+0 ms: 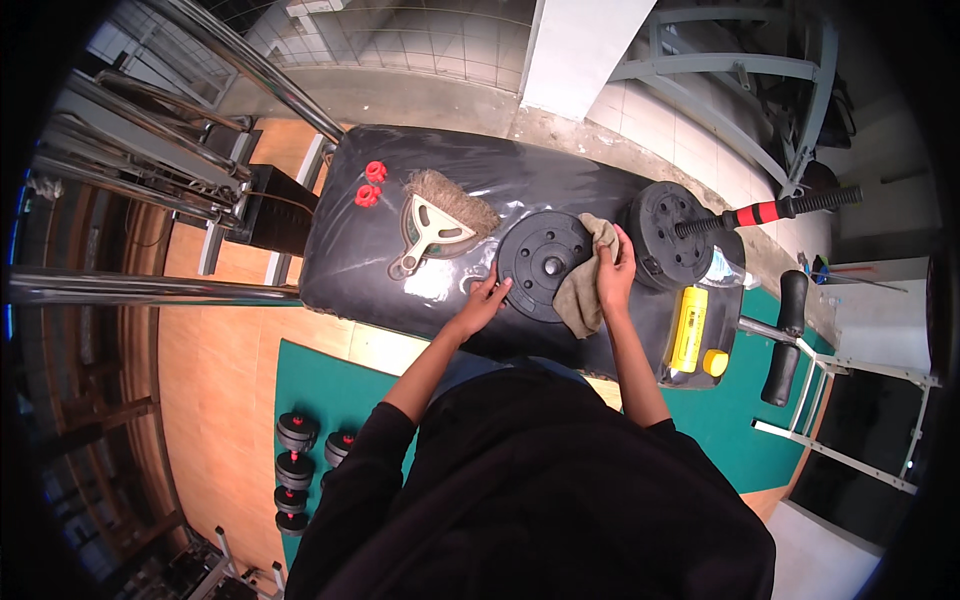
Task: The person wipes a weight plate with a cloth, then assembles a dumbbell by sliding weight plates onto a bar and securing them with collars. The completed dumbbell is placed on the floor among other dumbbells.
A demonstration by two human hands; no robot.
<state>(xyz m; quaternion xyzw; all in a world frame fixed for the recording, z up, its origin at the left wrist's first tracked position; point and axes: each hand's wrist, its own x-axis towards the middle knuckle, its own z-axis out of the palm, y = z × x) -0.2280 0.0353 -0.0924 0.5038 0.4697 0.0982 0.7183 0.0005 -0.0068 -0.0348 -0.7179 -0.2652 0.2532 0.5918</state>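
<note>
A round black weight plate [522, 262] lies on the black padded bench [350, 255] in front of me. At its left rim, my left hand [483, 305] grips the edge with thumb and fingers. My right hand [617, 268] is closed on a grey-brown cloth [577, 300], which drapes over the plate's right edge. Just right of that hand is a dumbbell [668, 232] with black plates and a bar with a red band, its bar pointing right. A cream-backed brush [440, 232] with brown bristles rests left of the plate, past my left hand.
Two red screw collars [372, 182] lie at the bench's far left. Near its right end are a yellow bottle [688, 330], a yellow cap [714, 362] and a clear plastic bottle [728, 272]. Several dumbbells [295, 470] stand on the green mat [330, 385]. Chrome machine posts [160, 288] flank the left.
</note>
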